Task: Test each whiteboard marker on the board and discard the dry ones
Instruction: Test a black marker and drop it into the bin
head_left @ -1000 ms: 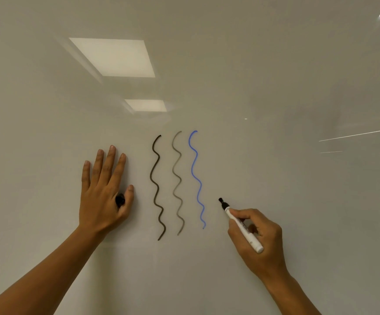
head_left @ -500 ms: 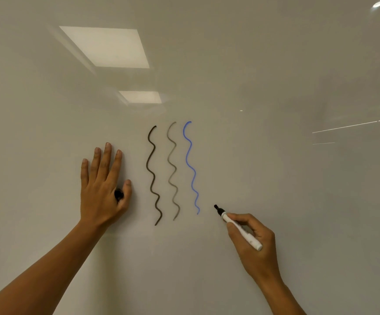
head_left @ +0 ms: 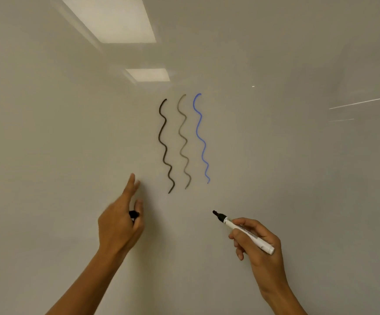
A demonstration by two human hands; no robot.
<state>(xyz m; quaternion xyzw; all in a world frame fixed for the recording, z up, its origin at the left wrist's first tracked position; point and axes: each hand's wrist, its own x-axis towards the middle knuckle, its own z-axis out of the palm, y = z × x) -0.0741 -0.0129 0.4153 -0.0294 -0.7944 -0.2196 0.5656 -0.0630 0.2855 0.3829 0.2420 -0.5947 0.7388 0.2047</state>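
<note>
Lifted off the whiteboard [head_left: 298, 178] now, my left hand [head_left: 118, 226] turns edge-on, fingers straight, thumb pinching a black cap [head_left: 133, 214]. My right hand [head_left: 258, 245] grips the uncapped marker [head_left: 243, 231], tip below the blue squiggle [head_left: 201, 138], beside the grey squiggle [head_left: 183, 142] and black squiggle [head_left: 165, 145].

Two bare forearms rise from the near edge, sleeveless as far as the view shows; the left hand [head_left: 120, 221] and right hand [head_left: 260, 244] wear no rings, watch or gloves; short, plain fingernails.
</note>
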